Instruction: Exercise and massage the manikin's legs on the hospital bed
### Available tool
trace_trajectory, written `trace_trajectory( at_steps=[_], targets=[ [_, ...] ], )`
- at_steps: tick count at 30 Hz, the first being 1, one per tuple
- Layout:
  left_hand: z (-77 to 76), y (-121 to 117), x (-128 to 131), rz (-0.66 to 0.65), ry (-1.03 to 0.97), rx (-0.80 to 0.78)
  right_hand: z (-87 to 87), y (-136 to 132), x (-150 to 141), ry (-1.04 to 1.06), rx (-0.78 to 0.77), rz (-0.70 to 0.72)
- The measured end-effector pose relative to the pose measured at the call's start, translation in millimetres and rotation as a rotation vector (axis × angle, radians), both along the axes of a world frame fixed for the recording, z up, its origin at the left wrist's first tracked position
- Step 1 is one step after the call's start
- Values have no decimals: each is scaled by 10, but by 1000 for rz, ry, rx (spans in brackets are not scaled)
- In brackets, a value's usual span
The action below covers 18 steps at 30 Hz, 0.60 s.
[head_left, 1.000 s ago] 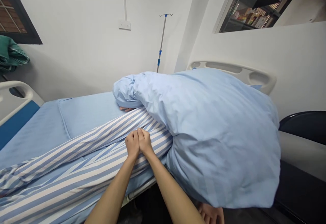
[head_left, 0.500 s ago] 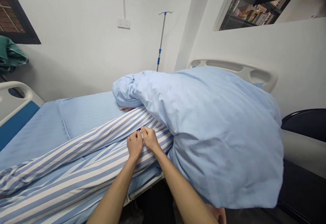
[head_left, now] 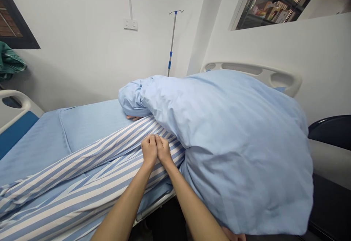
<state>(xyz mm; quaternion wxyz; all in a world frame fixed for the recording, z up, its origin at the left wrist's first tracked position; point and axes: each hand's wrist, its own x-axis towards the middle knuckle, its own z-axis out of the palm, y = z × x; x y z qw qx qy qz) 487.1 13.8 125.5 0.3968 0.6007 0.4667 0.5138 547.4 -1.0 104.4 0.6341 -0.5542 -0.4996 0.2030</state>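
On the hospital bed, left hand and right hand closed, touching striped fabric

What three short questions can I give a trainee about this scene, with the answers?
1. True or false: the left hand and the right hand touch each other on the striped cloth.
2. What stands by the wall behind the bed? A) a drip stand B) a wheelchair C) a floor lamp
3. What colour is the large bundled quilt?

Key: 1 true; 2 A; 3 light blue
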Motion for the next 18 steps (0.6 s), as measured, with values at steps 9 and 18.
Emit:
trace_trajectory(
  at_steps=[9, 18],
  targets=[
    [-242, -1, -70, 36, 293, 20, 68, -14, -33, -31, -87, -34],
    [-217, -43, -93, 15, 350, -11, 180, 13, 190, -480, -175, -221]
  ],
)
